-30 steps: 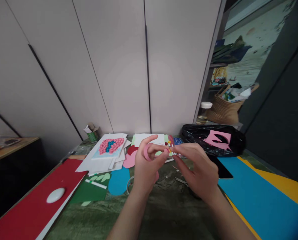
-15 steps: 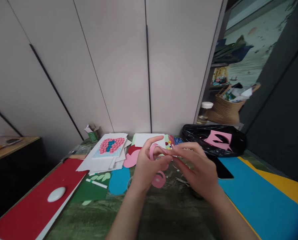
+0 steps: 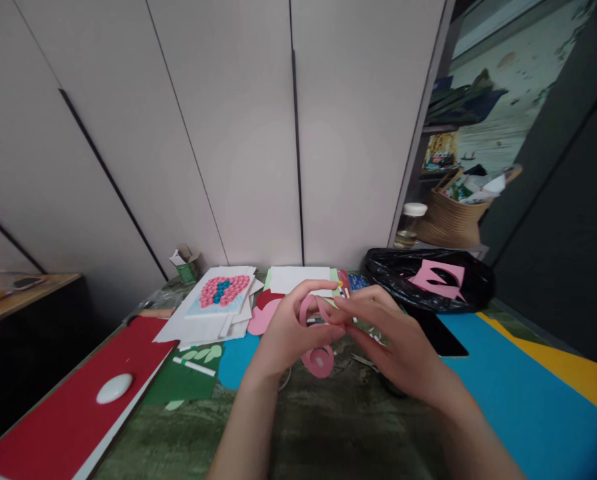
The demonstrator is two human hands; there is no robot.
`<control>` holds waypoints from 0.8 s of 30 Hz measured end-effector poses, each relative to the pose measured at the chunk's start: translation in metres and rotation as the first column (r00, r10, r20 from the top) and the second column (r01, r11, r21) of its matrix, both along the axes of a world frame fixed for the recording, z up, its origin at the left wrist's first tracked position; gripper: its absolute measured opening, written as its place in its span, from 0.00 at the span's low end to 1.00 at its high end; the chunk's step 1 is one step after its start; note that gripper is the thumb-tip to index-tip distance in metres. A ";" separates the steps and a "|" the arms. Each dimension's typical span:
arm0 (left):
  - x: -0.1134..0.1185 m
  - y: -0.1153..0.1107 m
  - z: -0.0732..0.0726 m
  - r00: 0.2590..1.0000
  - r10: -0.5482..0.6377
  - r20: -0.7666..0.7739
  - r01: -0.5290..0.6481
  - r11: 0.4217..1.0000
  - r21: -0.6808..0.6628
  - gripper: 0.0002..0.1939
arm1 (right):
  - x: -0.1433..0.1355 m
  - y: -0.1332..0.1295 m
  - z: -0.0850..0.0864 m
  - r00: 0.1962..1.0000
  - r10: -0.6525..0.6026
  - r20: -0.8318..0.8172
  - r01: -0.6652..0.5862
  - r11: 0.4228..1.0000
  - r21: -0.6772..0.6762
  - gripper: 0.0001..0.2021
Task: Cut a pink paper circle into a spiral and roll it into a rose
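A curled pink paper strip (image 3: 305,311) is pinched between the fingers of my left hand (image 3: 284,333), near the middle of the view. My right hand (image 3: 395,340) meets it from the right, its fingertips closed on the strip's other end. Part of the strip is hidden behind the fingers. Below the hands hangs or lies a pink paper ring (image 3: 319,363); which of the two I cannot tell. Scissors (image 3: 365,362) lie on the dark green table (image 3: 328,433), partly under my right hand.
White sheets with a pink-and-blue heart picture (image 3: 223,292) and a green sheet with a marker (image 3: 194,366) lie left. Further left, a white mouse (image 3: 115,389) rests on red card (image 3: 78,413). Right are a black bag (image 3: 383,267), a black tablet (image 3: 445,337) and blue card (image 3: 528,400).
My left hand has turned slightly and shifted a little left and down. The pink strip between the hands now shows a wider, rounder loop.
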State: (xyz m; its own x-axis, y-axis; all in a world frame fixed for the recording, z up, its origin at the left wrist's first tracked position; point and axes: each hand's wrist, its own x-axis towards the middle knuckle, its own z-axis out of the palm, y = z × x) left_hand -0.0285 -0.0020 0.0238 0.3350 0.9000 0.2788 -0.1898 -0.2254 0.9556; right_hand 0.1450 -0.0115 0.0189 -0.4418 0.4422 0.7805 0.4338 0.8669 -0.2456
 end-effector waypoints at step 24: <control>0.010 -0.003 0.001 0.995 0.082 -0.054 -0.079 0.996 0.052 0.23 | 0.004 0.006 -0.002 0.992 -0.123 -0.020 0.124 0.992 0.037 0.26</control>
